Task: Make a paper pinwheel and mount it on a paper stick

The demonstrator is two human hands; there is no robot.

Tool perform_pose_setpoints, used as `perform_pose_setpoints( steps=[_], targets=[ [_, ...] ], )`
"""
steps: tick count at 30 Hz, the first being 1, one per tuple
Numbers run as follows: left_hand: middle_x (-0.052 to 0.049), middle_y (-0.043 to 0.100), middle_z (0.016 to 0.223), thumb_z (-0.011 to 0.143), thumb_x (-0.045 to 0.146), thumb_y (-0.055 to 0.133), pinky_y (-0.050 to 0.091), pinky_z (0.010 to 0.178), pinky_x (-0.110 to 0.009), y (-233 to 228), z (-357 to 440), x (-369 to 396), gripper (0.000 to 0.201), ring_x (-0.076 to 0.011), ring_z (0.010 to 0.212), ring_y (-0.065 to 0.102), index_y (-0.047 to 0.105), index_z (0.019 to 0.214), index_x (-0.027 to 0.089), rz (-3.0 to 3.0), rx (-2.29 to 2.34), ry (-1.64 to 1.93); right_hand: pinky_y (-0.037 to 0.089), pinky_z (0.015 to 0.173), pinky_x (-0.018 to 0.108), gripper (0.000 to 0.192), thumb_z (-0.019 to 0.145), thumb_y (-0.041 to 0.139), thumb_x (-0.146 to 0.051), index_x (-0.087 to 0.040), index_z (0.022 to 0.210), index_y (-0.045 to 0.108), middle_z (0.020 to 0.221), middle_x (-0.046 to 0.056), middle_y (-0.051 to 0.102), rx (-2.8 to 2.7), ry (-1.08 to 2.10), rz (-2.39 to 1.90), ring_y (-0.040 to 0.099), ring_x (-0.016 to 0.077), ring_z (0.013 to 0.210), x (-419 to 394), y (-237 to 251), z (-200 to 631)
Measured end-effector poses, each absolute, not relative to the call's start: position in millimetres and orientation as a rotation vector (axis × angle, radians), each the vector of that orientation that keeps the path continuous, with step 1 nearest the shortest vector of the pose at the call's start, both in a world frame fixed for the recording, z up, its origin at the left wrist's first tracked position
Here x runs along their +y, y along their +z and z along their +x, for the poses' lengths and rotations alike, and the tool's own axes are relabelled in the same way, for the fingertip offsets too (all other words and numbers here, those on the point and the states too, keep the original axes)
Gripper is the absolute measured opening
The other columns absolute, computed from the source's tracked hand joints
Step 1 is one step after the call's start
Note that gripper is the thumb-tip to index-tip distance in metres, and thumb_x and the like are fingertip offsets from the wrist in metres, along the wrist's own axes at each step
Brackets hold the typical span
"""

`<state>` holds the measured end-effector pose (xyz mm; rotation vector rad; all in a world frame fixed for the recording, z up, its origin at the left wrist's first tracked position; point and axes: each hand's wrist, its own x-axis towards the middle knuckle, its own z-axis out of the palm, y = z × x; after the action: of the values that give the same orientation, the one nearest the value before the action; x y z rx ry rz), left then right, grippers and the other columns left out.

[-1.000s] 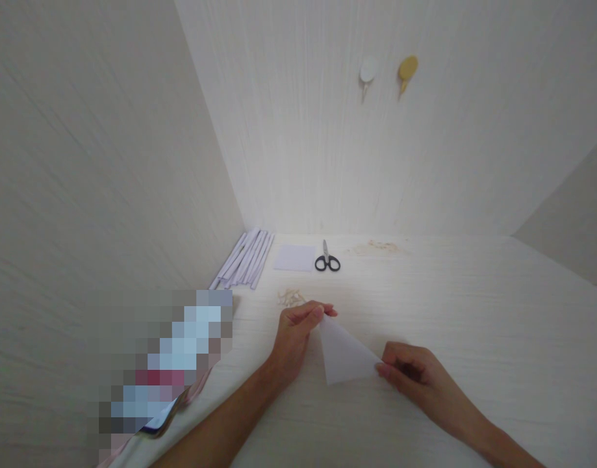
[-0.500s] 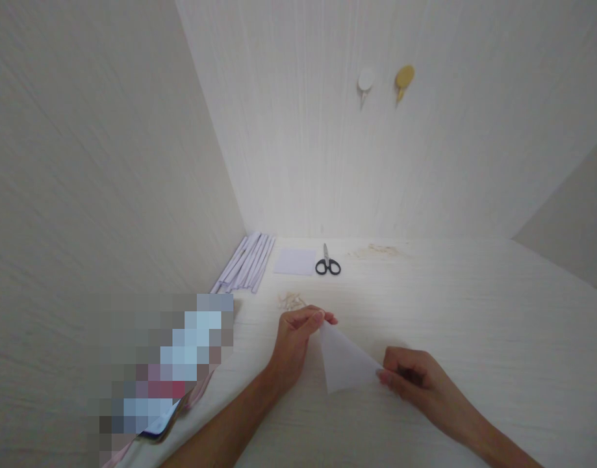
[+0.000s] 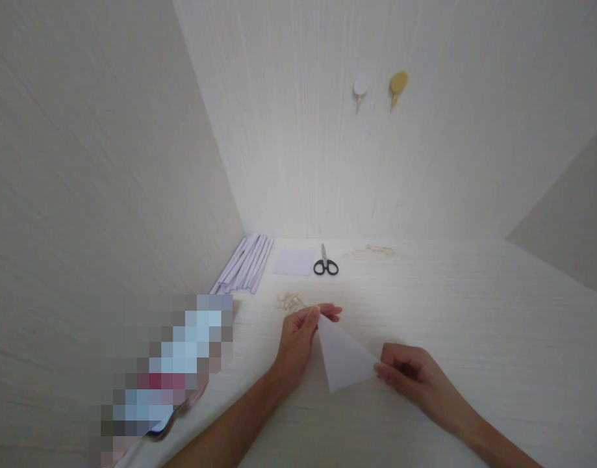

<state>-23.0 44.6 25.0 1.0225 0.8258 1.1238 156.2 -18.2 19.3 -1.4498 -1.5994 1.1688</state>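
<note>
A sheet of white paper point(image 3: 345, 357) is stretching between the person's two hands above the near part of the table point(image 3: 473, 325), showing a triangular shape with one corner pointing toward the person; whether that corner is touching the tabletop, one cannot tell. The left hand point(image 3: 298, 335) is pinching the upper corner, its thumb pressing on top and its fingers reaching out beyond the edge. The right hand point(image 3: 408, 370) is pinching the right-hand corner between thumb and fingertips, the other fingers curling inward. Just beyond the left hand, a small heap of pale sticks point(image 3: 291, 301) is lying on the table. Farther back, scissors point(image 3: 325, 261) with black handles are resting beside a flat white rectangle of paper point(image 3: 293, 262), and a bundle of white paper rolls point(image 3: 247, 263) is lying left of it. On the back wall point(image 3: 327, 162), a white hook point(image 3: 360, 84) and a golden hook point(image 3: 398, 82) are hanging side by side.
</note>
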Motion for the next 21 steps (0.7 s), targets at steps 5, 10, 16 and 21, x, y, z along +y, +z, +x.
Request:
perform_pose_setpoints(
  steps=[5,10,16,21],
  targets=[
    [-0.012,0.065,0.089,0.079,0.039,0.038,0.041,0.070,-0.029,24.7,-23.7,45.1,0.039,-0.0177,0.078,0.056,0.064,0.087,0.010,0.955,0.710,1.180,0.018,0.043,0.022,0.034,0.073,0.047,-0.041,-0.017,0.051,0.038,0.047,-0.005,0.031,-1.582,1.184,-1.454,0.028,0.0073,0.045,-19.6,19.5,156.3],
    [-0.012,0.065,0.088,0.075,0.033,0.048,0.042,0.069,-0.028,25.8,-24.8,44.2,0.030,-0.0174,0.078,0.056,0.063,0.088,0.010,1.002,0.720,1.174,0.018,0.042,0.022,0.034,0.074,0.047,-0.042,-0.017,0.052,0.038,0.047,-0.005,0.031,-1.576,1.184,-1.455,0.028,0.0071,0.045,-19.4,19.1,155.8],
    [-0.011,0.065,0.087,0.072,0.031,0.052,0.042,0.067,-0.026,24.3,-26.0,44.9,0.027,-0.0171,0.077,0.057,0.064,0.087,0.012,1.063,0.809,1.167,0.019,0.042,0.021,0.034,0.072,0.049,-0.041,-0.016,0.050,0.040,0.048,-0.005,0.032,-1.552,1.126,-1.458,0.028,0.0070,0.046,-17.9,19.9,153.8],
    [-0.011,0.066,0.083,0.071,0.033,0.053,0.043,0.067,-0.027,24.0,-25.9,45.0,0.026,-0.0172,0.075,0.058,0.066,0.079,0.012,1.052,0.855,1.177,0.022,0.041,0.021,0.031,0.068,0.054,-0.041,-0.016,0.051,0.047,0.047,-0.004,0.037,-1.428,1.088,-1.446,0.032,0.0069,0.045,-18.6,20.2,156.2]
  ],
)
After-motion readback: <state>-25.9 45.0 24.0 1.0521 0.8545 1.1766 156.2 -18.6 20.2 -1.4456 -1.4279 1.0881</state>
